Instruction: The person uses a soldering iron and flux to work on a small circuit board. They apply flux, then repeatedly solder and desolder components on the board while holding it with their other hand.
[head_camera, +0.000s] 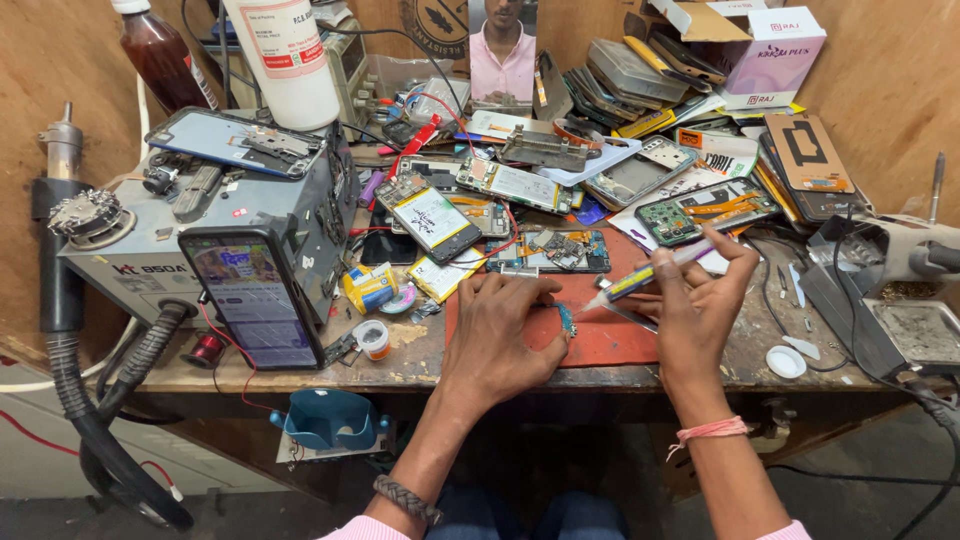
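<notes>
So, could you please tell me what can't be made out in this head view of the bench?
- Small circuit board: mostly hidden under the left hand; only its right edge shows.
- Syringe: its tip is too small to tell whether it touches the board; the right hand covers part of the barrel.
- Hot-air hose: its lower end is lost in shadow under the bench.

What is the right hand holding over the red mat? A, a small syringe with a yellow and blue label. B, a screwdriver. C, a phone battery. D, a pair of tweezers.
A: the right hand holds a small syringe, its tip pointing down at the little circuit board under the left hand on the red mat.
</notes>
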